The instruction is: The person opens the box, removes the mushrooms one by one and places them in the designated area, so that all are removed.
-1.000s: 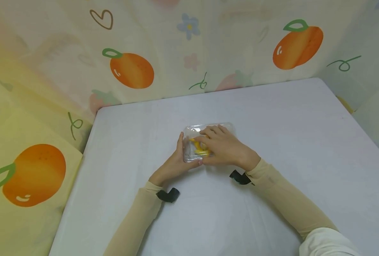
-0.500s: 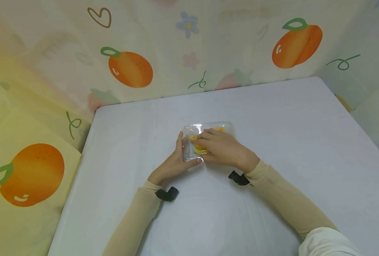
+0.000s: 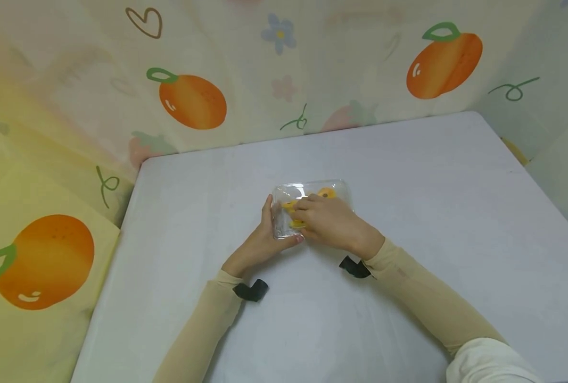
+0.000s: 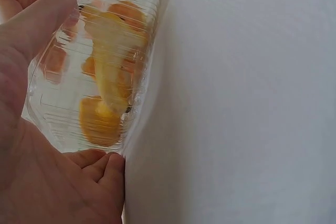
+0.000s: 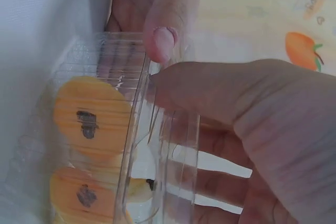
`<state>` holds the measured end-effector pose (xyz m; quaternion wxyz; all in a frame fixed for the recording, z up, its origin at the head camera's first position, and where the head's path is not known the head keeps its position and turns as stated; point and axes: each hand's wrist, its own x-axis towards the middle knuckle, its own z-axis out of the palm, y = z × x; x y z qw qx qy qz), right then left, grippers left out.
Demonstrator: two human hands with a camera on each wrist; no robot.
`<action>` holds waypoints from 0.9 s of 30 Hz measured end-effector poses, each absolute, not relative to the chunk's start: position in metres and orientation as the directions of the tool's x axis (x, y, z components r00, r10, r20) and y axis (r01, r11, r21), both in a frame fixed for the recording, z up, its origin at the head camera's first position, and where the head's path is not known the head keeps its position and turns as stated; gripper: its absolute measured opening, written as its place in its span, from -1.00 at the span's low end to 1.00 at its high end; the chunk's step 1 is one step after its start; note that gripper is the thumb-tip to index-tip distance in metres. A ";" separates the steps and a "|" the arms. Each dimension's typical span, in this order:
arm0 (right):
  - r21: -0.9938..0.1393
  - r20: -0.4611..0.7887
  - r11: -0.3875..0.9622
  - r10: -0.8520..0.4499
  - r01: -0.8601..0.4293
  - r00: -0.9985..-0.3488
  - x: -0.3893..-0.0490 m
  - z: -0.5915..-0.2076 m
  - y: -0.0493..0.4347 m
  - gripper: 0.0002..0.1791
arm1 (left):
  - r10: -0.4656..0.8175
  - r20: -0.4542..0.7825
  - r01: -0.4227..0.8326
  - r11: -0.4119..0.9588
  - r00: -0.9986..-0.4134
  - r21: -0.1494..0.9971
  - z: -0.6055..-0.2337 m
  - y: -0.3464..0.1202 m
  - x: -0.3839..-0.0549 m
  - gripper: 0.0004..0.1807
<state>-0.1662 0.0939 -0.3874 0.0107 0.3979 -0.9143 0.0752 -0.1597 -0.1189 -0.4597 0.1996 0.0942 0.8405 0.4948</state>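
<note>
Near the middle of the table (image 3: 178, 223), I see the left hand (image 3: 261, 244) gripping the left end of a clear box (image 3: 285, 232), thumb at its near edge, while the right hand (image 3: 330, 221) lies over the top; whether its fingers pinch or only press, I cannot tell. I would keep the left end steady and work the right thumb gently along that edge, lest the thin plastic buckle. Counting outward: two hands, one box, at least three yellow-orange pieces (image 3: 327, 192) inside, two printed oranges (image 3: 192, 101) on the far curtain (image 3: 341, 58).
</note>
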 end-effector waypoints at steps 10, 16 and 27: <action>-0.192 0.164 0.610 -0.753 -0.769 -0.638 -0.175 -0.391 0.098 -0.80 | 0.360 -0.259 -0.046 0.504 -0.896 0.863 -0.461 -0.120 -0.161 0.47; -0.195 0.163 0.615 -0.748 -0.764 -0.643 -0.174 -0.390 0.099 -0.78 | 0.361 -0.279 -0.059 0.516 -0.890 0.855 -0.459 -0.118 -0.160 0.45; -0.221 0.195 0.609 -0.738 -0.762 -0.646 -0.174 -0.389 0.098 -0.67 | 0.381 -0.268 -0.054 0.488 -0.885 0.871 -0.461 -0.119 -0.161 0.43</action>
